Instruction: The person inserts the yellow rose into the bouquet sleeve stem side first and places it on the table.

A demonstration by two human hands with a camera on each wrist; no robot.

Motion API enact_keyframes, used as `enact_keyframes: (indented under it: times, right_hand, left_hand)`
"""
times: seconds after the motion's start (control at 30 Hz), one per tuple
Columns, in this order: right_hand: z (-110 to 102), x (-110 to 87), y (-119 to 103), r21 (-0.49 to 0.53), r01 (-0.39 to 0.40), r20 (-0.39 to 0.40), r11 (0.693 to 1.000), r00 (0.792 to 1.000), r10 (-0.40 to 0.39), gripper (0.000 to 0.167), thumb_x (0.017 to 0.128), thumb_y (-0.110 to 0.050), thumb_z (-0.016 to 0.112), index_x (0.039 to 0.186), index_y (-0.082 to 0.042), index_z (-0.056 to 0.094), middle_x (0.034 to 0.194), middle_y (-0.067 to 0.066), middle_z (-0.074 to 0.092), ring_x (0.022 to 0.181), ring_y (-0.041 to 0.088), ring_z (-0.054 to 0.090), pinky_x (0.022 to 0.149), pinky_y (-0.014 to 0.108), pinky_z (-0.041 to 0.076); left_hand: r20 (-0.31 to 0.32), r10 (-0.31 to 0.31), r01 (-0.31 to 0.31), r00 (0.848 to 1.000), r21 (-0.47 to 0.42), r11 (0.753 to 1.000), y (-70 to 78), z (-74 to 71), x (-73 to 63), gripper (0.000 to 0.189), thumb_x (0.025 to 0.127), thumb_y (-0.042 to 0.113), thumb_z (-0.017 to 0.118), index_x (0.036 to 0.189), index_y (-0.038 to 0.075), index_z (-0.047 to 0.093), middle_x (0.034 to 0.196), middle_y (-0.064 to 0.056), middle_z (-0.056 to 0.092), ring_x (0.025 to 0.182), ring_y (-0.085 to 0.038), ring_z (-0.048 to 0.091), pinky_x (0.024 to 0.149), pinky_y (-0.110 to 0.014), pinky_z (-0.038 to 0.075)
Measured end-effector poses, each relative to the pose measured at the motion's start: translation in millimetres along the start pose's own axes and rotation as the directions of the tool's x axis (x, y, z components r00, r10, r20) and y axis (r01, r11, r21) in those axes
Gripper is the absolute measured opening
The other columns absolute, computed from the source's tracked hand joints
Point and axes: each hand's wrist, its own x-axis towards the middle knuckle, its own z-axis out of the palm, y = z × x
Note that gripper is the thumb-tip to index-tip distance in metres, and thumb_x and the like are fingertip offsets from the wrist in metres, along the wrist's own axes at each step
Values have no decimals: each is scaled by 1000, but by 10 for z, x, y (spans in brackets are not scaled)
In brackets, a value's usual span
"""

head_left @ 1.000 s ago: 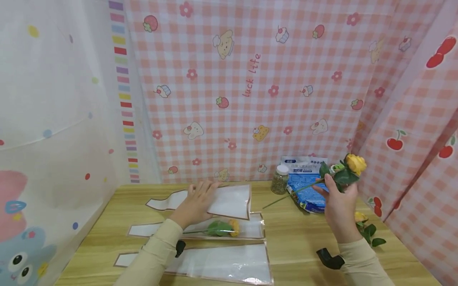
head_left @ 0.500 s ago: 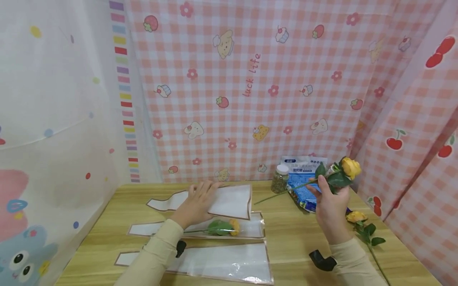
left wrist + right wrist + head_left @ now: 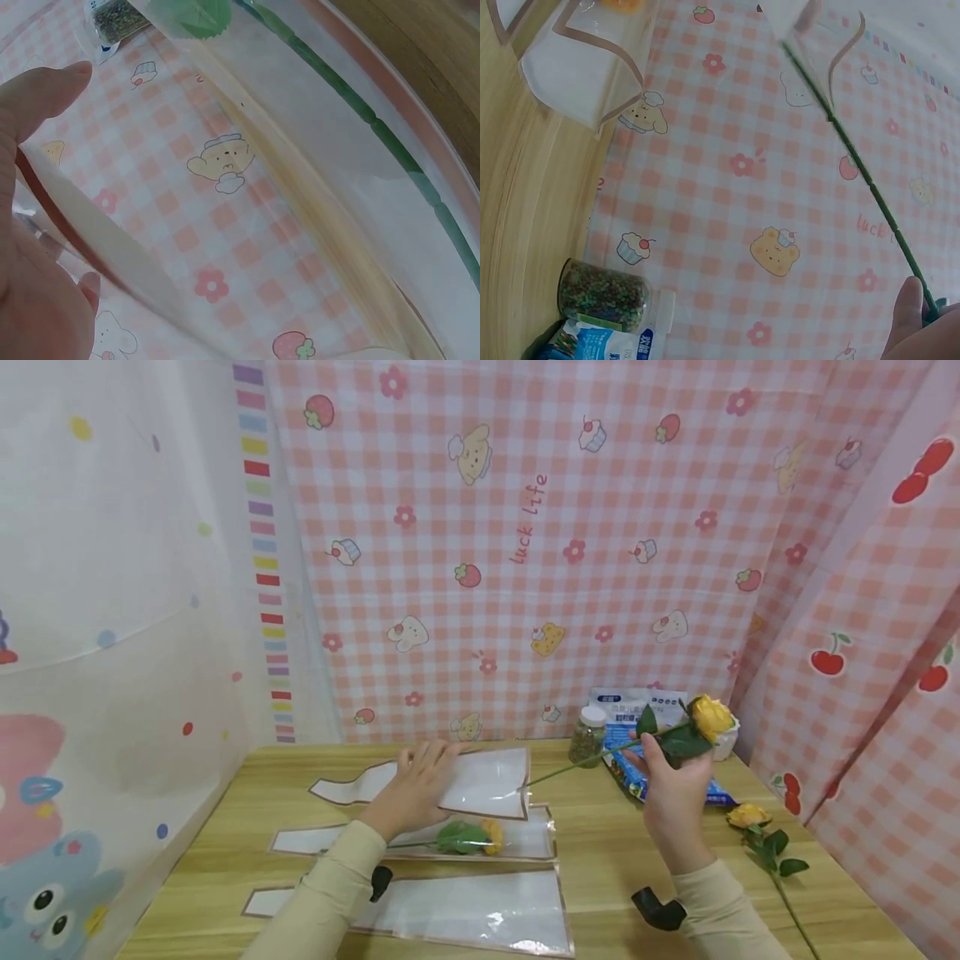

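Note:
Between the thumb and fingers of my right hand is the stem of a yellow artificial rose. Its bloom points right, and the stem tip reaches the wide mouth of the farthest white flower sleeve. My left hand grips that brown-edged sleeve; the left wrist view has the sleeve edge passing between thumb and fingers. In the right wrist view the green stem runs up to the sleeve's opening. A second sleeve, just nearer, contains another yellow rose.
A third sleeve lies flat nearest me. One more yellow rose rests on the right of the wooden table. At the back stand a white-lidded jar of granules and a blue-and-white bag. Patterned curtains surround the table.
My right hand has moved left with the rose, bringing the stem tip from open space over the table to the far sleeve's mouth. The left hand stays in place on the sleeve.

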Motion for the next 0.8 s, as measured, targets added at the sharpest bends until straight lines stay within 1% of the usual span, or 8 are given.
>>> enact_keyframes:
  times: [0.07, 0.2, 0.3, 0.43, 0.53, 0.67, 0.7, 0.8]
  right_hand:
    - [8, 0, 12, 50, 14, -7, 999, 1000, -13, 76, 92, 10, 63, 153, -17, 26, 116, 19, 51, 98, 25, 69, 75, 37, 60]
    - [11, -6, 29, 147, 36, -7, 989, 999, -35, 99, 89, 15, 65, 157, -33, 11, 113, 20, 53, 96, 26, 65, 74, 40, 60]
    - [1, -15, 41, 157, 43, -5, 987, 999, -42, 106, 89, 14, 65, 157, -41, 5, 115, 22, 53, 92, 28, 66, 74, 42, 60]
    - [-7, -26, 70, 111, 23, -3, 993, 1000, -23, 105, 89, 12, 67, 157, -41, 8, 120, 25, 50, 91, 31, 69, 76, 42, 60]
    - [4, -46, 93, 81, 5, 2, 997, 1000, -5, 103, 89, 11, 67, 158, -40, 9, 124, 22, 48, 97, 33, 69, 78, 42, 60]
    - [28, -78, 113, 48, 13, 13, 999, 1000, -14, 102, 91, 10, 66, 158, -38, 7, 129, 17, 44, 109, 27, 62, 82, 40, 59]
    - [32, -82, 120, 45, 22, 14, 999, 1000, -22, 101, 91, 11, 66, 158, -37, 7, 131, 16, 43, 111, 26, 59, 82, 38, 59]
    - [48, -91, 146, 35, 45, 4, 998, 999, -45, 101, 90, 10, 67, 158, -35, 7, 131, 15, 43, 114, 25, 53, 83, 33, 58]
  left_hand:
    - [1, -1, 1, 1000, 1, 1000, 0, 8, 1, 103, 70, 27, 92, 152, 13, 31, 129, -6, 42, 121, -25, 40, 93, -48, 32]
    - [5, -5, 5, 1000, 4, 1000, -2, 24, 7, 103, 70, 25, 91, 152, 14, 30, 130, -5, 42, 121, -24, 39, 93, -48, 32]
    - [8, -8, 8, 1000, 4, 1000, -3, 34, 11, 104, 69, 25, 91, 153, 14, 29, 131, -6, 42, 122, -24, 39, 94, -47, 32]
    - [11, -12, 12, 1000, 5, 1000, -8, 41, 17, 105, 68, 23, 91, 152, 14, 29, 131, -6, 42, 123, -25, 39, 95, -48, 32]
    - [10, -13, 13, 1000, 9, 1000, -11, 46, 20, 105, 68, 23, 91, 152, 14, 29, 131, -6, 42, 123, -25, 39, 94, -48, 32]
    - [-2, -8, 8, 1000, 9, 1000, -11, 46, 23, 105, 68, 24, 93, 151, 14, 30, 129, -6, 42, 121, -25, 40, 92, -47, 32]
    - [-4, -7, 7, 1000, 9, 1000, -12, 47, 25, 105, 68, 24, 93, 151, 14, 30, 129, -6, 42, 120, -24, 40, 92, -47, 32]
    - [-5, -5, 5, 1000, 10, 1000, -16, 51, 27, 105, 68, 24, 93, 151, 14, 29, 128, -5, 42, 119, -24, 40, 91, -46, 32]
